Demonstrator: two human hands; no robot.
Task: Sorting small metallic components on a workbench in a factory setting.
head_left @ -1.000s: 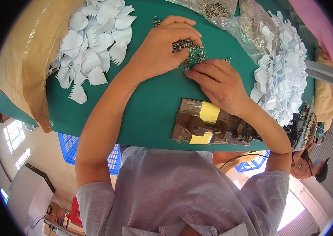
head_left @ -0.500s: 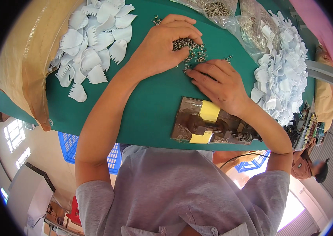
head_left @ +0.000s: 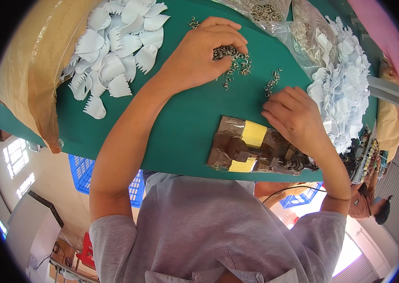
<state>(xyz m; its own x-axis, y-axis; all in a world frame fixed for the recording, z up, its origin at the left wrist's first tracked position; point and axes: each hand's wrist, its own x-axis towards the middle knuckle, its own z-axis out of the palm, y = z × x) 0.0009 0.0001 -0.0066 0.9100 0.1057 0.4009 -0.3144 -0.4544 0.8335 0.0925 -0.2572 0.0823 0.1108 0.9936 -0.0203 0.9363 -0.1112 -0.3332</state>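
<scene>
Your left hand (head_left: pixel 199 52) rests on the green table mat (head_left: pixel 171 118), fingers curled together over the heap of small dark metal clips (head_left: pixel 232 59) at 12 o'clock. Your right hand (head_left: pixel 296 115) sits at 2 o'clock just above the brown press jig with yellow tape (head_left: pixel 251 146) — fingertips bunched, whether pinching a clip I cannot tell. White scalloped plastic pieces (head_left: pixel 114 56) lie at 10 o'clock, more of them (head_left: pixel 345 94) at 3.

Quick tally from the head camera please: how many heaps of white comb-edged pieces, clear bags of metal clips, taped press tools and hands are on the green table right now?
Heaps of white comb-edged pieces: 2, left heap and right heap
Clear bags of metal clips: 2, and
Taped press tool: 1
Hands: 2, left hand on the loose clips, right hand
Total: 7
</scene>
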